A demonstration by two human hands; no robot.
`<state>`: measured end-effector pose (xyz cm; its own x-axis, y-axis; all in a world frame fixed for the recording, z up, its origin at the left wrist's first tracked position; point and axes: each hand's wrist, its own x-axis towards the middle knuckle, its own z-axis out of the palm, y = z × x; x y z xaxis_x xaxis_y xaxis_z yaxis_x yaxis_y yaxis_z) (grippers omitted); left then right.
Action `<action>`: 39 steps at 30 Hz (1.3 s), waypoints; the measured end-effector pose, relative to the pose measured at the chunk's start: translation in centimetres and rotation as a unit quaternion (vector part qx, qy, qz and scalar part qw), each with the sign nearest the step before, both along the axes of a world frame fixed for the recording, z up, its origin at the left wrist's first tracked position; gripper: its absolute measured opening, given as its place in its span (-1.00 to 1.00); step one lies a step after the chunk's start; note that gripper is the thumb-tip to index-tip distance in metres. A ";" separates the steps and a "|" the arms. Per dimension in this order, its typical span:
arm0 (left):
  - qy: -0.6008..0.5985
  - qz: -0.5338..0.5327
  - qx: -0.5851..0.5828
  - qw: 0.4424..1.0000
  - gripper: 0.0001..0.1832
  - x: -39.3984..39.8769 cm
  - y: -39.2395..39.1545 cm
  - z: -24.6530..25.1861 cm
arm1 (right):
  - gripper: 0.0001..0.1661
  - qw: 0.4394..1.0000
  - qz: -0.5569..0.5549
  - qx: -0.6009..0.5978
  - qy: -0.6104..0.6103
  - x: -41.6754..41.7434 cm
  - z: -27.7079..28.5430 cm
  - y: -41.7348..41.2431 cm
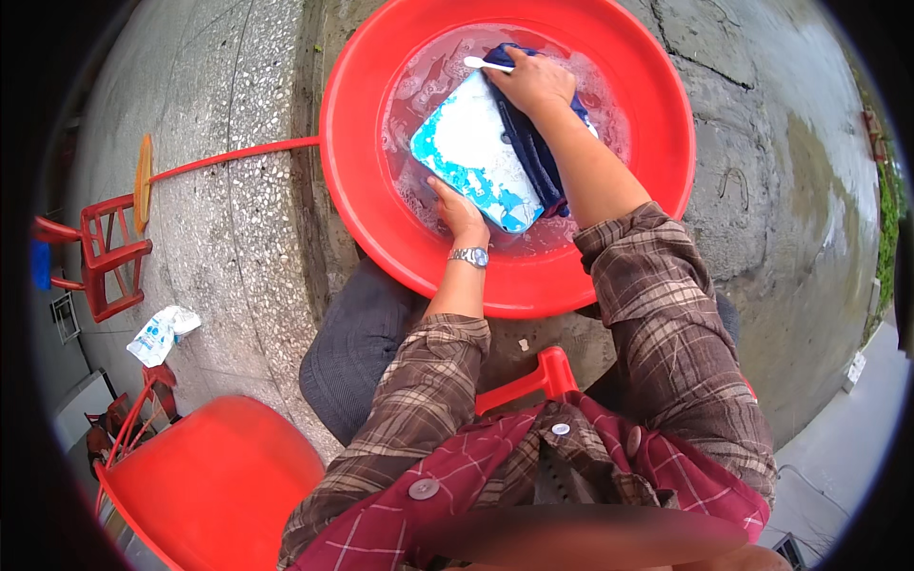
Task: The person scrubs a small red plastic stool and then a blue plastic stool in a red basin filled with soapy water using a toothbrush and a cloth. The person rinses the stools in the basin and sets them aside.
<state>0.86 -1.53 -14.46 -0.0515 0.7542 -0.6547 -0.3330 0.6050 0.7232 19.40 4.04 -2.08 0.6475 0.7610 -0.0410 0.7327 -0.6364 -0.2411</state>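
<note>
A large red plastic basin [350, 143] of sudsy water [414, 93] stands before me. In it, a blue and white rectangular board or box [478, 143] lies tilted, and a wet dark blue cloth [525, 135] drapes over its right side. My left hand [459, 213], below a metal wristwatch [469, 256], supports the board's lower left edge. At the upper end of the cloth, my right hand [535, 80] grips a white handle [488, 64], probably of a brush; its far end is hidden under the hand.
A red plastic chair [214, 478] is at the lower left, with a crumpled white and blue packet [163, 334] above it. Farther left stands a red stool [111, 257]. A red handle [235, 152] with an orange end reaches the basin's left side. Wet concrete [771, 178] lies to the right.
</note>
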 end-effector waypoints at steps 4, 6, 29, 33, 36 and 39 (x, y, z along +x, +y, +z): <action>-0.070 0.012 0.006 0.997 -0.25 0.3 0.2 1.2 | -0.29 0.987 -0.123 -0.092 0.040 5.1 -1.4 -7.0; -0.064 0.036 0.027 0.997 -0.28 0.1 1.1 -0.2 | -0.29 0.983 -0.167 -0.079 0.023 3.8 -2.3 -11.6; -0.036 0.006 0.000 0.999 -0.34 2.3 1.7 -3.3 | -0.66 0.998 0.041 0.040 -0.029 -7.0 -3.0 -9.7; -0.156 -0.003 0.031 0.987 -0.29 1.8 0.8 -1.5 | -0.56 0.995 -0.097 -0.028 -0.005 -1.6 -1.9 -8.6; -0.170 -0.058 0.027 0.983 -0.22 -0.2 0.0 -4.2 | -0.39 0.970 -0.241 -0.024 0.007 3.8 -2.0 -9.6; -0.061 -0.245 -0.031 0.967 -0.14 -0.7 -3.4 -1.5 | -0.40 0.912 -0.371 0.050 0.167 10.5 -8.8 -18.1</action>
<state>0.13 -4.95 -15.94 0.3828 0.6282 -0.6773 -0.0769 0.7523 0.6543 29.89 -14.07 -10.85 0.9498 0.1288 -0.2851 -0.0163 -0.8896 -0.4565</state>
